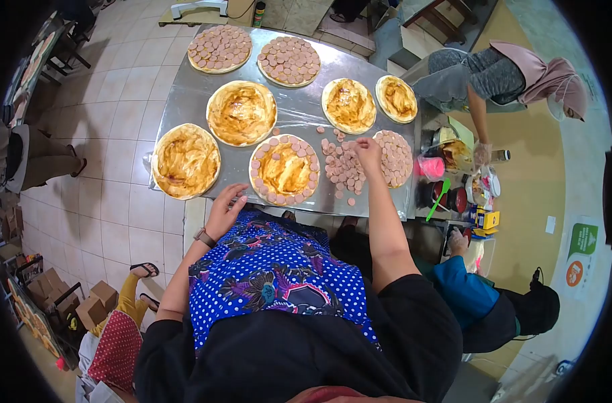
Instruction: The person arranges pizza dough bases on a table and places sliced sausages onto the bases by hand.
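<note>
My right hand (pixel 368 156) is over a loose pile of sausage slices (pixel 344 169), its fingers pinched together; what is between them is too small to make out. Beside that hand lies a round pizza base covered with sausage slices (pixel 392 158). My left hand (pixel 225 209) rests at the near table edge, fingers loosely bent and apart, holding nothing. Just right of it sits a sauced pizza base (pixel 284 169) with slices ringed around its rim and bare sauce in the middle. Another sauced base (pixel 186 161), without slices, lies to the left.
More sauced bases (pixel 241 113) and slice-covered pizzas (pixel 289 61) lie across the metal table (pixel 185 101). At right, a co-worker's gloved hand (pixel 482 153) reaches among containers by a green spatula (pixel 439 199). Another person's gloved hand (pixel 459 242) is near the table's right end.
</note>
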Demonstrator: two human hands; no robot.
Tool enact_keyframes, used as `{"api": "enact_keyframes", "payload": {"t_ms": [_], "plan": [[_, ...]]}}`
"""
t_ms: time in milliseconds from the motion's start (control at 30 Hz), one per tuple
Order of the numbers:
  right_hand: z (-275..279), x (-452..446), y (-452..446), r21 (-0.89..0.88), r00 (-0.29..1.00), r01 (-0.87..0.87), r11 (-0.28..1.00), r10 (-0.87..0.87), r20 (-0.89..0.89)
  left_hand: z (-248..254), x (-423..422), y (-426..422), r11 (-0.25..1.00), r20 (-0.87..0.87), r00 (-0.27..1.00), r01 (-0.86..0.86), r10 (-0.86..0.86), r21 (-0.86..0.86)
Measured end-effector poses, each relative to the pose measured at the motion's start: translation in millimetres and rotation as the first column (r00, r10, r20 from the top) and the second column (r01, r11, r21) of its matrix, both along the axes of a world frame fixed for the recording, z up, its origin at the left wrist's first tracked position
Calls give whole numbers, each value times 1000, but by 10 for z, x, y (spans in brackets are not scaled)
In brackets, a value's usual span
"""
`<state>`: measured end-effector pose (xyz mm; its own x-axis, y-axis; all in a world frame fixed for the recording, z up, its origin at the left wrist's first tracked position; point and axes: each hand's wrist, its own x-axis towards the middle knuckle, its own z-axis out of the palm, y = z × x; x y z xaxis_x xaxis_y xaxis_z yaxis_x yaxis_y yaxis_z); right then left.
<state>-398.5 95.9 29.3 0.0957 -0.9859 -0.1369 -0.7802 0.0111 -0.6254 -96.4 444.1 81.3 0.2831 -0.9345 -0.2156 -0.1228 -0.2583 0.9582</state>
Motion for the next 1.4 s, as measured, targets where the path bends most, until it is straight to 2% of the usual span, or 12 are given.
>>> {"api": "enact_keyframes", "payload": {"t_ms": [67, 133, 200, 400, 533, 733, 900, 1000, 1067, 1167, 1300, 1400], "plan": [[157, 223, 271, 195, 948, -136, 971, 70, 311, 22, -5, 14, 1000, -15, 1000, -3, 3, 16], [304, 478, 579, 288, 910, -282, 915, 161, 381, 15, -6, 20, 1000, -32, 999, -2, 2, 29], [368, 685, 772, 225, 914, -390, 893, 346, 211, 1, -8, 20, 1000, -30, 1000, 1, 0, 28], [219, 927, 899, 200, 900, -426, 883, 436, -5, 32, -3, -32, 1000, -22, 1000, 8, -8, 14], [194, 805, 843, 290, 927, -344, 893, 275, 254, 76, -29, 1, 999, -42, 999, 3, -1, 44], [346, 818, 1094, 253, 923, -383, 889, 380, 61, 27, -32, 47, 999, -36, 999, 5, -4, 42], [336, 780, 1101, 52, 911, -396, 917, 399, -106, 28, -33, -13, 1000, -6, 1000, 15, -15, 25], [192, 382, 756, 68, 971, -233, 970, 228, 74, 40, -37, -24, 999, -21, 1000, 6, -5, 32], [150, 127, 556, -169, 979, -149, 974, 121, -163, 30, -35, 3, 999, -21, 1000, 8, -7, 40], [-98, -251, 263, -204, 945, -102, 974, 31, -325, -22, -35, 45, 1000, -20, 1000, 10, -9, 30], [10, -218, 200, -98, 946, -101, 990, 65, -316, 14, -84, 29, 999, -52, 999, 12, -10, 53], [-17, -176, 141, -201, 873, -233, 952, 114, -475, 65, -73, 4, 998, -2, 999, 38, -38, 45]]}}
